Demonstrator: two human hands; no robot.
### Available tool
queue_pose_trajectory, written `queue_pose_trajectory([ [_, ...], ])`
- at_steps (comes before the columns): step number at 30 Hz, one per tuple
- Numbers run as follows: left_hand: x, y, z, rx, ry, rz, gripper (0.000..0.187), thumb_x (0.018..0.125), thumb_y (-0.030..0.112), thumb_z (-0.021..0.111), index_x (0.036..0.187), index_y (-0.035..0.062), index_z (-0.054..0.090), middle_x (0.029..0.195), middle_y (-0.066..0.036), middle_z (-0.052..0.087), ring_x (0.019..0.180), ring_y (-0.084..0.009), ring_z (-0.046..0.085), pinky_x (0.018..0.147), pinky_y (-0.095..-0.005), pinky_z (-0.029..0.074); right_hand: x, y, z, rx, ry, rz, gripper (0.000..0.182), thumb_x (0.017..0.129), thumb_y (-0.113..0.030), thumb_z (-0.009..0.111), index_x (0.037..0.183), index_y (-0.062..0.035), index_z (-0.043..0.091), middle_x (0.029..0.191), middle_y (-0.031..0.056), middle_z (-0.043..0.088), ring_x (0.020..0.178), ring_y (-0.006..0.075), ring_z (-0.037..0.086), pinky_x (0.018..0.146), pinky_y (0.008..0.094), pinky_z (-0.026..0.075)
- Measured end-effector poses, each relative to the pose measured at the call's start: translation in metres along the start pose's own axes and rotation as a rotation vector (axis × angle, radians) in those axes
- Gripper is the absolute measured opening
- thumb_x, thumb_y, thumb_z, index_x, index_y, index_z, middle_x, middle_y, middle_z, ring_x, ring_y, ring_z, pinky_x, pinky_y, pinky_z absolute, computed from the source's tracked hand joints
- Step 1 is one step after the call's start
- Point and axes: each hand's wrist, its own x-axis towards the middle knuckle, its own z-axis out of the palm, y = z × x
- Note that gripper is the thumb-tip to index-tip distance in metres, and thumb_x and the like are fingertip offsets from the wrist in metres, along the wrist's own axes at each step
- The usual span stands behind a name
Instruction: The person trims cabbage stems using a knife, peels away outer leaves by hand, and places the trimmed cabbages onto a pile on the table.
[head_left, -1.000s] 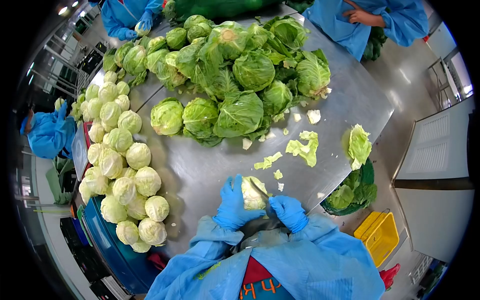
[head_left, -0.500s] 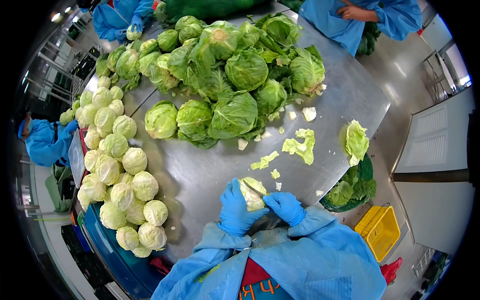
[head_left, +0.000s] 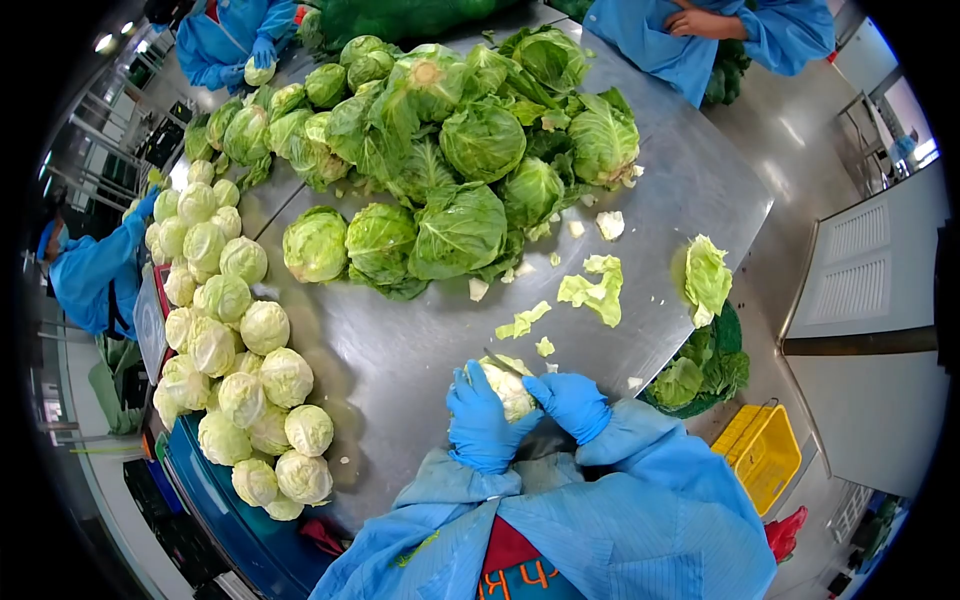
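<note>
Near the table's front edge, my left hand (head_left: 486, 420), in a blue glove, is wrapped round the left side of a pale trimmed cabbage (head_left: 512, 393). My right hand (head_left: 570, 404), also gloved, is closed at the cabbage's right side on a knife (head_left: 500, 362). The dark blade lies across the top of the cabbage; the handle is hidden in my fingers. Just beyond are torn leaf pieces (head_left: 597, 290) and small white scraps. A loose leaf (head_left: 707, 278) lies at the table's right edge.
Green cabbages (head_left: 460, 230) are heaped across the steel table (head_left: 380, 340); pale ones (head_left: 265, 327) are piled at the left. At the right, below the table, are a leaf-filled green basket (head_left: 735, 338) and a yellow crate (head_left: 787, 470). Three co-workers in blue stand around the far and left sides.
The knife blade has shifted up and left across the cabbage, and my right hand has moved slightly up. At the left, a co-worker's arm now reaches out toward the pale pile.
</note>
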Motion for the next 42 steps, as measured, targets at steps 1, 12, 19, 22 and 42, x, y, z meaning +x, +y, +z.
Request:
queue_pose_trajectory([
  [1,-0.001,-0.001,0.000,-0.007,-0.007,-0.004,0.116,0.055,0.052,0.086,0.137,-0.0101,0.032,0.133,-0.029,0.042,0.114,-0.0461,0.046,0.092,-0.0502,0.044,0.000,-0.001,0.001,-0.018,0.028,0.019,0.053,0.095,-0.057,0.039,0.093,-0.0137,0.070,0.080,0.0173,0.066,0.074,0.0378,0.064,0.067,0.0484,0.050],
  [12,-0.009,-0.008,-0.013,-0.068,-0.019,0.096,0.109,0.057,0.051,0.086,0.140,0.0019,0.035,0.132,-0.034,0.039,0.116,-0.0471,0.043,0.094,-0.0521,0.042,0.010,-0.020,-0.009,0.315,0.310,-0.233,0.045,0.087,-0.043,0.064,0.119,-0.0110,0.060,0.098,0.0108,0.063,0.085,0.0306,0.063,0.072,0.0391,0.051],
  [19,0.025,-0.045,-0.018,-0.394,-0.371,0.207,0.084,0.061,0.048,0.085,0.122,0.0017,0.050,0.129,-0.029,0.044,0.116,-0.0438,0.046,0.093,-0.0485,0.043,0.018,-0.024,-0.022,-0.002,0.005,-0.377,0.040,0.087,-0.025,0.067,0.124,-0.0135,0.060,0.100,0.0072,0.066,0.082,0.0195,0.065,0.073,0.0305,0.052],
  [22,0.026,-0.050,-0.016,-0.464,-0.297,0.267,0.084,0.062,0.045,0.084,0.125,0.0015,0.049,0.129,-0.024,0.047,0.118,-0.0413,0.046,0.096,-0.0468,0.042,0.019,-0.018,-0.014,0.224,0.097,-0.366,0.033,0.087,-0.022,0.067,0.117,-0.0106,0.064,0.087,0.0065,0.065,0.074,0.0176,0.063,0.068,0.0302,0.051],
  [42,-0.029,-0.115,-0.008,-0.691,-0.188,0.196,0.096,0.058,0.038,0.091,0.135,0.0025,0.046,0.139,-0.021,0.037,0.130,-0.0345,0.037,0.107,-0.0442,0.034,0.020,-0.020,0.019,0.759,-0.290,-0.006,0.051,0.083,-0.024,0.076,0.129,-0.0110,0.059,0.093,0.0015,0.068,0.086,0.0086,0.060,0.079,0.0265,0.049],
])
